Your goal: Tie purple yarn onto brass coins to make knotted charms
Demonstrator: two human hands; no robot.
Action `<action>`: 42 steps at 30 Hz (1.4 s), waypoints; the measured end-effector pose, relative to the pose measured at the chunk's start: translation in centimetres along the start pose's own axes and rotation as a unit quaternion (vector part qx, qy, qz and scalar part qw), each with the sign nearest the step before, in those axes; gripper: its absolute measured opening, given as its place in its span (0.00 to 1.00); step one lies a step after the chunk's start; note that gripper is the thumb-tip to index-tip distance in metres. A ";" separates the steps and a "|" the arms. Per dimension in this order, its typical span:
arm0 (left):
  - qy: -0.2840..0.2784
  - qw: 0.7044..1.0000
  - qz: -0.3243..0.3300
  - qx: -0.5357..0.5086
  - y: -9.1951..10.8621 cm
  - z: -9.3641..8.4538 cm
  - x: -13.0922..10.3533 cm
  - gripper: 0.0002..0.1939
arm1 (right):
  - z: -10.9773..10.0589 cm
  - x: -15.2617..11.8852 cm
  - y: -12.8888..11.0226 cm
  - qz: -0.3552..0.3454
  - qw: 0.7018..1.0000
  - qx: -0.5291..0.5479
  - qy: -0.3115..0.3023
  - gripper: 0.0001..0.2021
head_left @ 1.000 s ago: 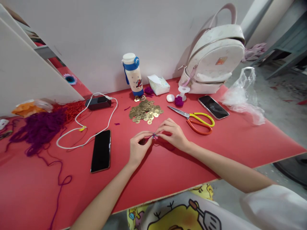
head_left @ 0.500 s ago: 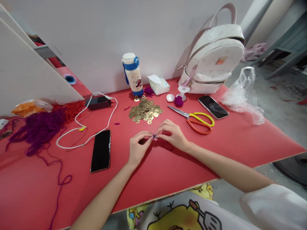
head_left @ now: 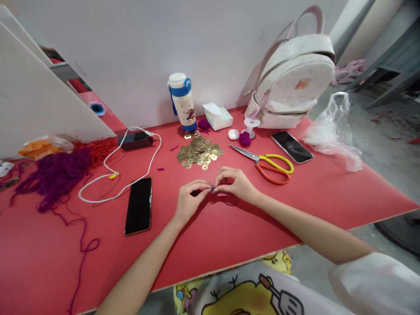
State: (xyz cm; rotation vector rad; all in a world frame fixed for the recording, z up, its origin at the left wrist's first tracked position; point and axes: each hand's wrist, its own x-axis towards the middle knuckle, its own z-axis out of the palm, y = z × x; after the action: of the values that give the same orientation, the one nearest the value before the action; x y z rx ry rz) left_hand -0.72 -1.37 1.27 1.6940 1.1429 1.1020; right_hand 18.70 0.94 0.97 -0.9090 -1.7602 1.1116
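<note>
Close together over the red table, my left hand point(head_left: 189, 199) and my right hand point(head_left: 239, 186) pinch a short piece of purple yarn point(head_left: 213, 188) between their fingertips. Part of the yarn droops in a loop below my right hand. The fingers cover most of it, so any knot there cannot be made out. Just beyond the hands lies a pile of brass-coloured coins point(head_left: 198, 152), some with holes in the middle. Scissors point(head_left: 262, 161) with one yellow and one orange handle rest to the right of the coins.
A black phone point(head_left: 139, 205) and a white cable point(head_left: 108, 164) lie left, near a purple yarn heap point(head_left: 54, 173). Behind the coins stand a bottle point(head_left: 182, 103) and a tissue pack point(head_left: 218, 117). A spool point(head_left: 251, 124), second phone point(head_left: 292, 146), backpack point(head_left: 293, 83) and plastic bag point(head_left: 334, 131) are right.
My fingertips have shifted slightly, with the right thumb and forefinger drawn closer together on the yarn. The drooping yarn loop below my right hand shows more clearly.
</note>
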 end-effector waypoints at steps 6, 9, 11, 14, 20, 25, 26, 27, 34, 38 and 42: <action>0.021 1.000 -0.013 -0.014 0.0 0.0 0.1 0.05 | -0.4 0.2 0.0 0.001 1.000 0.003 0.018 0.06; 0.025 0.999 -0.017 -0.017 0.1 0.0 0.2 0.04 | -0.4 0.1 -0.1 -0.025 0.999 -0.026 0.005 0.04; 0.023 0.999 -0.019 -0.015 0.1 0.0 0.2 0.05 | -0.4 0.1 -0.1 -0.037 0.998 -0.042 0.003 0.04; 0.016 1.000 -0.012 -0.004 0.0 0.0 0.1 0.05 | -0.4 0.0 -0.1 -0.038 0.998 -0.054 0.005 0.03; 0.007 1.000 -0.005 0.012 -0.2 0.1 0.0 0.04 | -0.3 0.2 0.4 -0.005 0.999 -0.052 -0.007 0.04; 0.029 0.999 -0.010 0.017 -0.1 0.2 0.1 0.04 | 0.0 0.1 0.6 0.013 0.999 -0.049 0.012 0.04; 0.035 0.999 -0.013 0.015 -0.1 0.2 0.1 0.04 | 0.0 0.0 0.6 0.011 0.998 -0.053 0.016 0.04; 0.038 0.999 -0.016 0.013 -0.1 0.2 0.1 0.04 | 0.1 0.0 0.5 0.007 0.998 -0.058 0.019 0.04; 0.037 0.999 -0.022 0.006 -0.3 0.2 0.1 0.04 | 0.0 -0.1 0.1 0.000 0.997 -0.075 -0.015 0.03; 0.037 0.999 -0.020 0.010 -0.5 0.2 0.0 0.04 | 0.0 -0.1 0.0 0.014 0.997 -0.064 -0.035 0.03; 0.045 0.999 -0.023 0.005 -0.6 0.2 0.0 0.04 | -0.1 -0.1 -0.3 0.080 0.990 0.047 -0.111 0.08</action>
State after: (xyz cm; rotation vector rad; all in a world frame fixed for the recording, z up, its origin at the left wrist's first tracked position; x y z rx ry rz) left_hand -0.69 -1.19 0.65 1.6330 1.2384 1.1551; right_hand 18.75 0.80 1.24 -0.9093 -1.8202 1.4341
